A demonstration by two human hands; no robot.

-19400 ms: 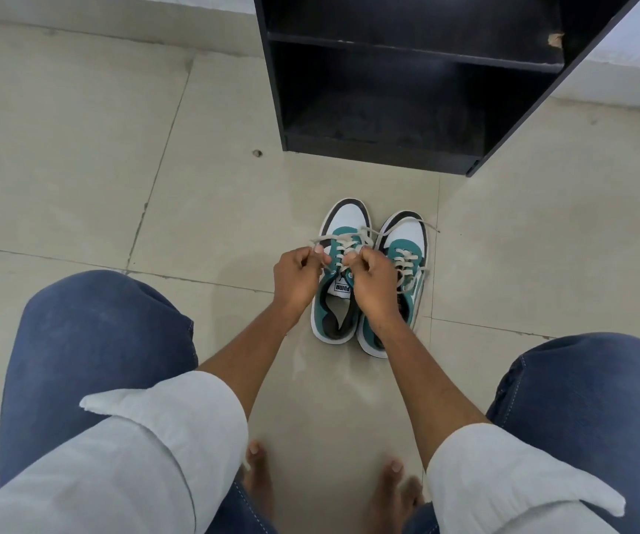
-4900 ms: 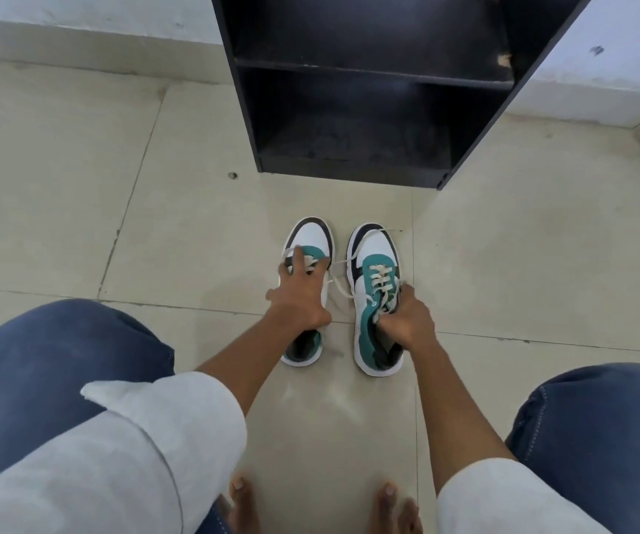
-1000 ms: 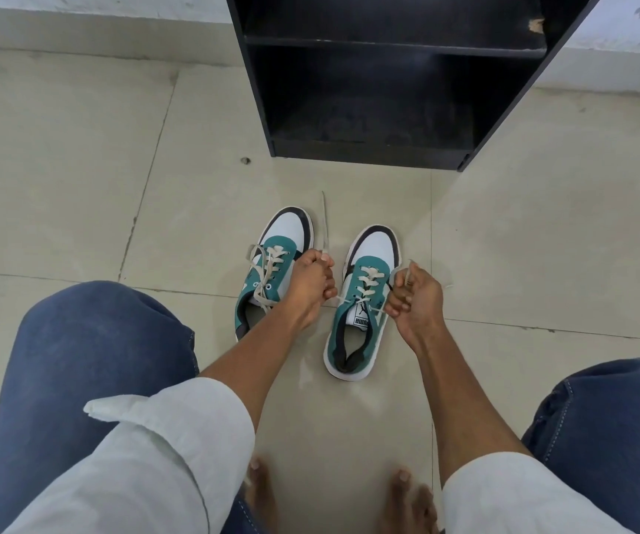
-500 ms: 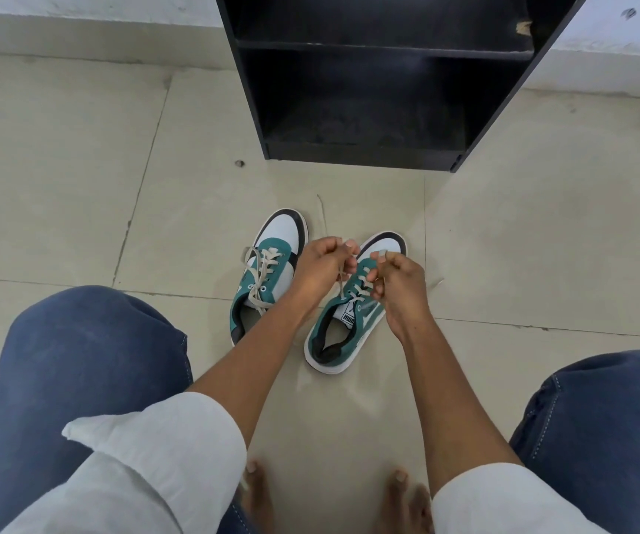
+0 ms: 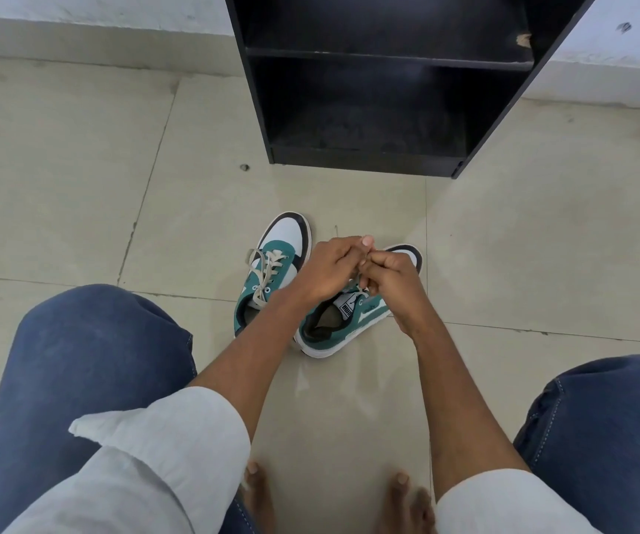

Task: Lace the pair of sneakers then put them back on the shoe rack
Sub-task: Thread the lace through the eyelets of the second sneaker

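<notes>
Sneakers, 2, teal and white with black toe trim, on the tiled floor (image 5: 79,186) in front of a black shoe rack (image 5: 384,109). Left sneaker (image 5: 272,275): upright, toe pointing toward the rack, cream lace (image 5: 266,271) threaded through its eyelets, heel end hidden behind the left forearm. Right sneaker (image 5: 343,321): just beside it, turned at an angle with its toe to the right, tongue label visible.

Left hand (image 5: 330,269) and right hand (image 5: 391,277) meet above the right sneaker's laced area, touching each other. Both have fingers curled, pinching the right sneaker's lace (image 5: 361,291) between them; the exact lace ends are hidden by the fingers.

Rack shelves dark, lower compartment holds no shoe. Both knees in blue jeans and 2 rolled white sleeves frame the view; bare toes at bottom edge.
</notes>
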